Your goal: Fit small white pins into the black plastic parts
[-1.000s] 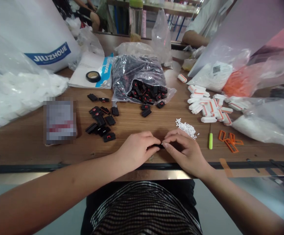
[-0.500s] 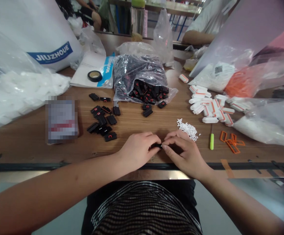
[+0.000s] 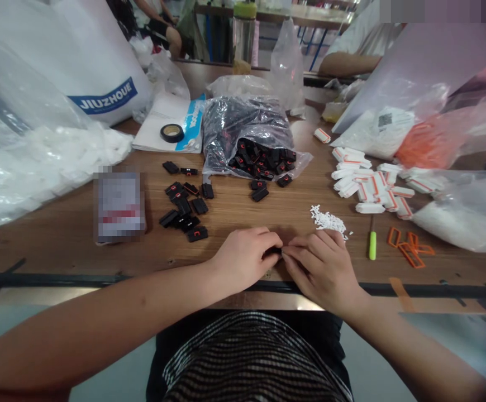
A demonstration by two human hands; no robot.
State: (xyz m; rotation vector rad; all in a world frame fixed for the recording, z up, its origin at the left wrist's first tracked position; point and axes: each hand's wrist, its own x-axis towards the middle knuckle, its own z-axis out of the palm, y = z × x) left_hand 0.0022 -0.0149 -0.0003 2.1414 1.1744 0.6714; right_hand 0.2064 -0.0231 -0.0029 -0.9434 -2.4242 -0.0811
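Observation:
Between thumb and fingers, my left hand (image 3: pixel 247 254) grips a small black plastic part (image 3: pixel 273 251), mostly covered by the fingers. My right hand (image 3: pixel 320 259) is closed at the right end of that part, its fingertips pressed together; whatever they pinch is too small or hidden to make out. Just behind the right hand lies a heap of tiny white plastic pieces (image 3: pixel 329 219). Loose black parts with red marks (image 3: pixel 183 206) lie left of my hands. More black parts (image 3: pixel 262 159) spill from the open mouth of a clear plastic bag (image 3: pixel 243 120) behind them.
White parts with orange strips (image 3: pixel 368 181) are piled at right. A green-handled screwdriver (image 3: pixel 372 245) and orange frames (image 3: pixel 411 254) lie in front of them. Black tape (image 3: pixel 171 133) rests on papers (image 3: pixel 148 131). Large bags flank both sides, and a co-worker's arm (image 3: pixel 347 64) is across the table.
The whole view has shifted a little, so everything appears farther right. My right fingers have curled in closer over the end of the black part; the left hand keeps its grip.

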